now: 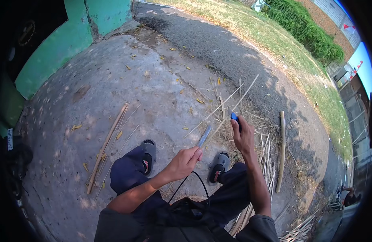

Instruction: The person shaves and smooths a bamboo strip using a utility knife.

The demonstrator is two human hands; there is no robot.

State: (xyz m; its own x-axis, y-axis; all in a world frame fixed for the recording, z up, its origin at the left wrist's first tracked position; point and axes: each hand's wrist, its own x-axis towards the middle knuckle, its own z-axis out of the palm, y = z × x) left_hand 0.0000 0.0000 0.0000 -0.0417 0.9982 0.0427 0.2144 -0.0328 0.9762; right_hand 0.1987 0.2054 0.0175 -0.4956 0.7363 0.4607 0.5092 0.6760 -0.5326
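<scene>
My left hand is closed round the near end of a long, thin bamboo strip, which slants away to the far right. Right beside those fingers shows a short grey-blue piece; whether the hand holds it too, I cannot tell. In my right hand is a blue-handled knife, its small dark blade close to the strip. Another pale strip crosses just left of the blade. Shavings and thin splinters lie on the ground under and beyond my right hand.
A bamboo pole with thin strips lies to the left. A thicker bamboo piece lies on the right, beside a bundle of split strips. My shoes flank the work. Further off are a green wall, an asphalt path and grass.
</scene>
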